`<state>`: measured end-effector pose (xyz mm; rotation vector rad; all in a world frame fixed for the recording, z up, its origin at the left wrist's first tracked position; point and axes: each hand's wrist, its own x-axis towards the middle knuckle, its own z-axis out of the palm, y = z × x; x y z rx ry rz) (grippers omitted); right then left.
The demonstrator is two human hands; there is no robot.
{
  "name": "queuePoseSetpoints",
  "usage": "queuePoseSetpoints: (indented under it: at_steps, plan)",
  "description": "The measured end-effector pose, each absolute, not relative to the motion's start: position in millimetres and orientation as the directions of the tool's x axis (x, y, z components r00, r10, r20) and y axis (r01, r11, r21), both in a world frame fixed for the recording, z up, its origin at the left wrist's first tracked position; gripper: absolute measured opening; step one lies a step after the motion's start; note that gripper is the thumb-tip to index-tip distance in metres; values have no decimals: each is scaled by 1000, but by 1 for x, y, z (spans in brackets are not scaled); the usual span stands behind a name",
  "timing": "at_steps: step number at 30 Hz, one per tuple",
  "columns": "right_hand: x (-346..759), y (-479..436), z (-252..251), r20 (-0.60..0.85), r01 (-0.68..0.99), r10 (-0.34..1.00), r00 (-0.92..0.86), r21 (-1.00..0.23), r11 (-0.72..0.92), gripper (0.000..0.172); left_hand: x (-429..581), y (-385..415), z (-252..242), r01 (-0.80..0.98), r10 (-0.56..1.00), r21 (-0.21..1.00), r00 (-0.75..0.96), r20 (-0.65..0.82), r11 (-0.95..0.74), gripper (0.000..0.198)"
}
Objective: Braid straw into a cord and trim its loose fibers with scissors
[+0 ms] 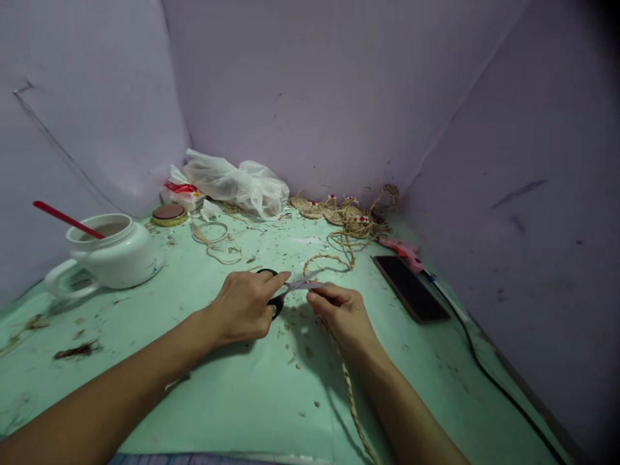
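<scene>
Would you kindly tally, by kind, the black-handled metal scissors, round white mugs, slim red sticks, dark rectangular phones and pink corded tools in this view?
Black-handled metal scissors: 1
Round white mug: 1
Slim red stick: 1
Dark rectangular phone: 1
Pink corded tool: 1
Total: 5

The cord looks rough and fibrous — the scissor blades metal, the mug glossy.

Two hands, one pair of scissors, one phone, one mug, one red stick, one glue gun
</scene>
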<state>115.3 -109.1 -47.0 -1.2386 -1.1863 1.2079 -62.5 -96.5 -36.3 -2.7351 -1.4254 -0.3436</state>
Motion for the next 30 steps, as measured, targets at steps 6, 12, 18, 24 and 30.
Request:
queuePoseSetpoints:
  at_steps: [6, 12, 18, 24, 30]
  plan:
    - [118, -108, -48, 6, 34, 1000, -10, -999, 6, 10, -65, -96, -36, 818, 818, 101, 544, 184, -567, 53]
    - [117, -106, -52, -94, -111, 995, 19, -990, -92, 15, -65, -95, -35, 812, 833, 194, 519, 195, -551, 42]
    - [115, -102, -49, -247, -378, 968, 48, -901, -211, 25, -65, -91, -37, 833, 913, 383, 322, 252, -400, 34]
    - [115, -101, -48, -243, -433, 970, 11, -875, -214, 34, -62, -96, -39, 852, 888, 275, 380, 260, -445, 46]
    - [115, -100, -46, -255, -437, 967, 22, -872, -220, 36, -57, -99, -38, 851, 837, 81, 485, 254, -518, 53]
